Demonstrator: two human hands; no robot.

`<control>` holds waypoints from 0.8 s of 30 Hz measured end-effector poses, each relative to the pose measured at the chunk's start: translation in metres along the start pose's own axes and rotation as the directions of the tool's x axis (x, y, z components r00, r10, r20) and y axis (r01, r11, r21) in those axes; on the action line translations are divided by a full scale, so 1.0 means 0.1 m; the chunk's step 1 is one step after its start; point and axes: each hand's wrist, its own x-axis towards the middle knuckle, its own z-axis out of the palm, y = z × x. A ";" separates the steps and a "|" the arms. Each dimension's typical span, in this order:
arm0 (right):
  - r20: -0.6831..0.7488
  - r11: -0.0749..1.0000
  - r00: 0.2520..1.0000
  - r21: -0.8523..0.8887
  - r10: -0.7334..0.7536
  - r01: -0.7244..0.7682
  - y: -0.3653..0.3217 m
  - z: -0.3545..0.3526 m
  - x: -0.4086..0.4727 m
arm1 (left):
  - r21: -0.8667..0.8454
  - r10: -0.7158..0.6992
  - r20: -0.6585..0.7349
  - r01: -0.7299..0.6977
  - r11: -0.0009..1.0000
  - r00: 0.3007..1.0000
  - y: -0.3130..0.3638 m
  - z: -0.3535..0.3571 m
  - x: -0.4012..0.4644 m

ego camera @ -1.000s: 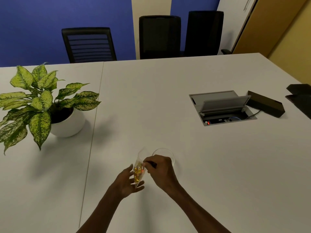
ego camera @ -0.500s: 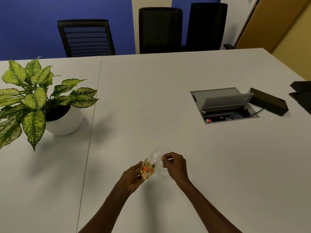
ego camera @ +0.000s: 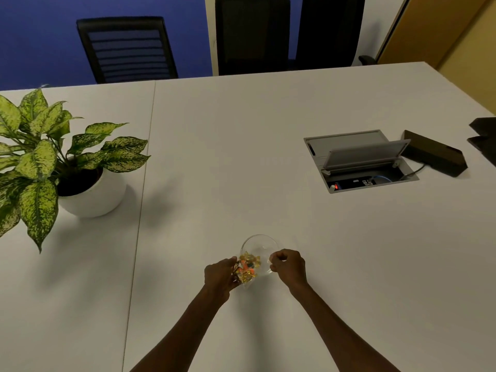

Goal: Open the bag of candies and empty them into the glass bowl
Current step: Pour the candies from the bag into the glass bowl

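Bag (ego camera: 246, 268) now tipped over glass bowl (ego camera: 259, 247); left hand (ego camera: 220, 273) clamps bag, right hand (ego camera: 289, 265) pinches its edge; pouring imminent.

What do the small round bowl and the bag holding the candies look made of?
Small round bowl: clear glass by its look; the table shows through, rim glints. Bag of candies: thin clear plastic film, probably; it crumples in the left hand.
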 end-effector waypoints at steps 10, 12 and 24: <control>-0.017 0.993 1.000 -0.118 -0.025 0.023 0.08 0.05 0.11 | 0.063 0.088 -0.078 -0.083 0.995 0.993 0.03 0.14 -0.07; -0.017 0.991 0.999 -0.131 -0.035 0.033 0.09 0.06 0.11 | 0.070 0.092 -0.083 -0.087 0.994 0.992 0.05 0.16 -0.08; -0.014 0.992 0.999 -0.123 -0.037 0.034 0.12 0.06 0.09 | 0.082 0.102 -0.063 -0.097 0.992 0.993 0.09 0.20 -0.17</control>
